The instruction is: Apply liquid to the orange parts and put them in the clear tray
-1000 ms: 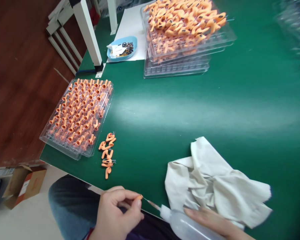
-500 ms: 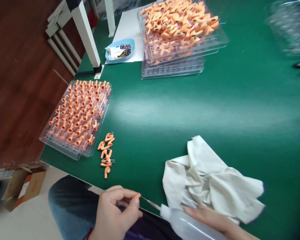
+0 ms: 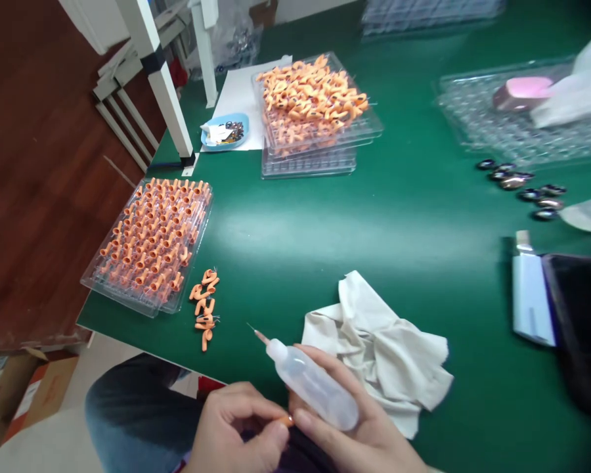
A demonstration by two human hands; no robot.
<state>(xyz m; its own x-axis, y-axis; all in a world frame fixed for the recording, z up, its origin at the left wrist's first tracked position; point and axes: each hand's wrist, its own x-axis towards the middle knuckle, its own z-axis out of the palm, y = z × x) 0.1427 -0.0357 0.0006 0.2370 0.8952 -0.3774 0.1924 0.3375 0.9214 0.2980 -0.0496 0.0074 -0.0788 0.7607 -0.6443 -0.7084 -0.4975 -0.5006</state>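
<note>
On the green table (image 3: 325,230), trays of orange parts (image 3: 153,240), white cloth (image 3: 379,341).

Both hands bare, left hand (image 3: 236,433) and right hand (image 3: 359,440), no gloves, no rings seen. Blue-grey denim trouser leg (image 3: 132,414) at lap; red garment edge (image 3: 211,384).

Pretty bright, even indoor light from overhead. There's a wide pale glare band across the middle of the green table (image 3: 325,223). Shadows are soft and short, like under the cloth (image 3: 379,348). Near stuff is fairly sharp, but the far and right edges smear badly: the clear trays (image 3: 512,125) look blurry and stretched.
</note>
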